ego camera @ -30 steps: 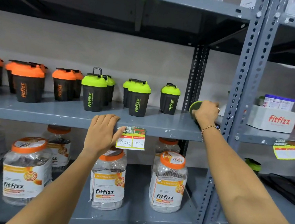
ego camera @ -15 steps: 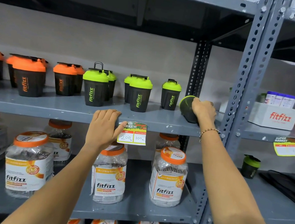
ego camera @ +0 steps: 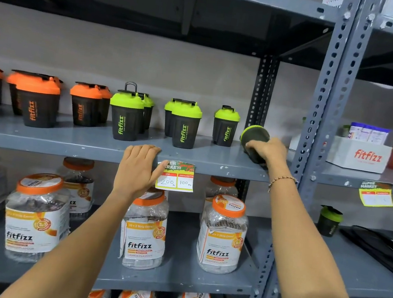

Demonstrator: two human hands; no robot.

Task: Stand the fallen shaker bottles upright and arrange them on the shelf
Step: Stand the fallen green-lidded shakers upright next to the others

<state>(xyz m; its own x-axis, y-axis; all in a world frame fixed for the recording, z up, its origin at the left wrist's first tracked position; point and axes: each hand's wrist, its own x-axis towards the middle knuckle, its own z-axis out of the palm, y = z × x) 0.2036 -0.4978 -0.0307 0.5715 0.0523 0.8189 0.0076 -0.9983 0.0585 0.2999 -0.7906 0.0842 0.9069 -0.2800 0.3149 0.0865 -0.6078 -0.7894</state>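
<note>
A black shaker bottle with a green lid (ego camera: 253, 137) lies tilted at the right end of the grey middle shelf (ego camera: 67, 144), its lid pointing up and left. My right hand (ego camera: 268, 150) is closed around its body. Upright green-lidded shakers (ego camera: 185, 124) stand in the shelf's middle and orange-lidded shakers (ego camera: 36, 100) stand to the left. My left hand (ego camera: 138, 169) rests flat on the shelf's front edge, fingers over the lip, holding nothing.
A price tag (ego camera: 176, 177) hangs beside my left hand. A slotted grey upright post (ego camera: 328, 95) stands just right of my right hand. Clear jars with orange lids (ego camera: 223, 236) fill the lower shelf. A white fitfizz box (ego camera: 360, 154) and another green-lidded shaker (ego camera: 329, 221) sit in the right bay.
My right hand has drawn the fallen green-lidded shaker leftward from behind the post onto the middle shelf and tipped its lid upward. My left hand has stayed on the shelf edge.
</note>
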